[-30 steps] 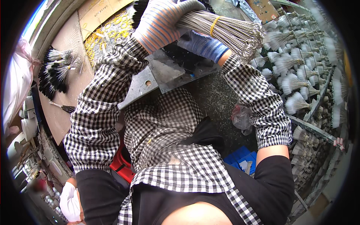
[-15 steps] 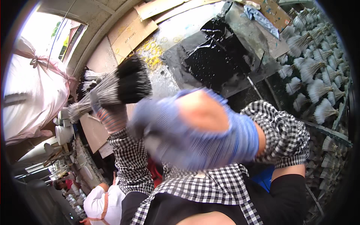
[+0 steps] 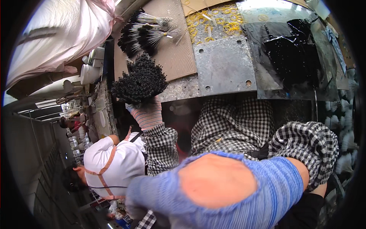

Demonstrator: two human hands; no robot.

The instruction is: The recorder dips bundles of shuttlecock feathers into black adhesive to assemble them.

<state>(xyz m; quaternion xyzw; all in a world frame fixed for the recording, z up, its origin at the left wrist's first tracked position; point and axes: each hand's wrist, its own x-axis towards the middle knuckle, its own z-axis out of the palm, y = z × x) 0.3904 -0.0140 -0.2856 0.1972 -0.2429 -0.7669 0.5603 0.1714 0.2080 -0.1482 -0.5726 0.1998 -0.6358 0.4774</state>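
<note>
My left hand, in a pink-and-grey striped glove, grips a thick bundle of black-tipped bristles just off the near left edge of the worktable. The black ends face up toward me and hide the stalks and most of my fingers. Close in front of me is my right hand, in a blue knitted glove with a large hole over its back. Its fingers point left and are smeared and partly hidden, so their grip cannot be made out. On cardboard beyond the held bundle lie several smaller black-tipped bundles.
Yellow rubber bands lie scattered behind a grey metal plate. A glossy black patch covers a sheet at the right. Whitish bristle tufts stand along the right edge. A co-worker in white is at left, below a large pale sack.
My view has turned, so the table appears further right. The held bundle has tipped from lying sideways to showing its black ends. My right hand has come lower and closer.
</note>
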